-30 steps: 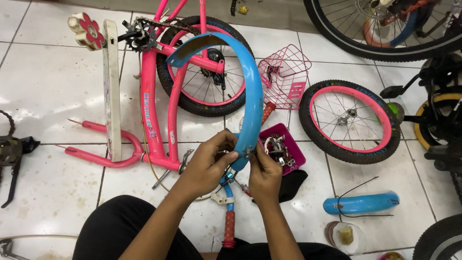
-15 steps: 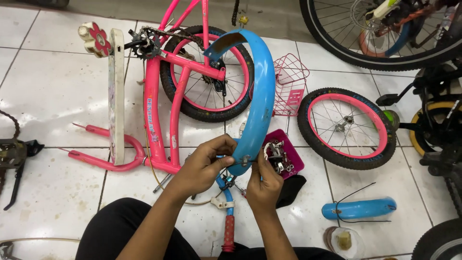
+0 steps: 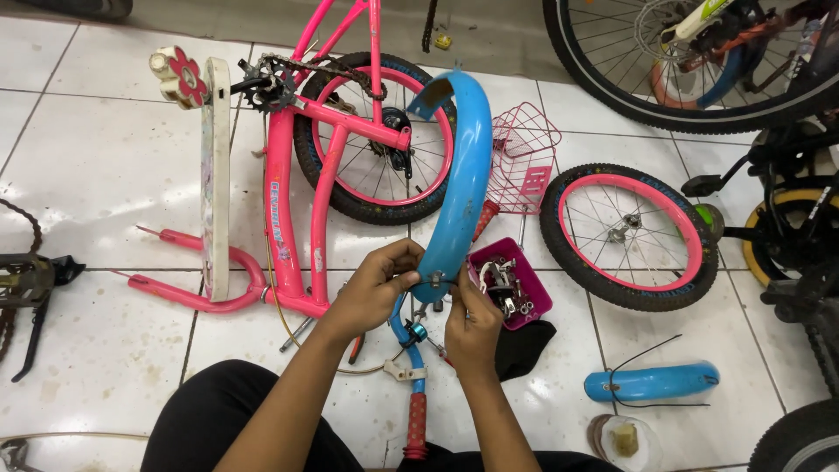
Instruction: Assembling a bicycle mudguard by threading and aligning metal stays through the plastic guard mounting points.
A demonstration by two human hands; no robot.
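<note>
Blue bicycle mudguard (image 3: 459, 175) held upright above the pink parts tray (image 3: 511, 284), its lower end pinched by the left hand (image 3: 376, 288) while the right hand (image 3: 472, 328) grips its small metal bracket (image 3: 434, 280), steadying both pieces for fitting.

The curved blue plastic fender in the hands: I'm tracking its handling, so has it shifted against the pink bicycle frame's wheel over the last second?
Yes. The curved blue plastic fender has swung rightward, uncovering most of the pink-rimmed wheel it earlier arched across.
</note>
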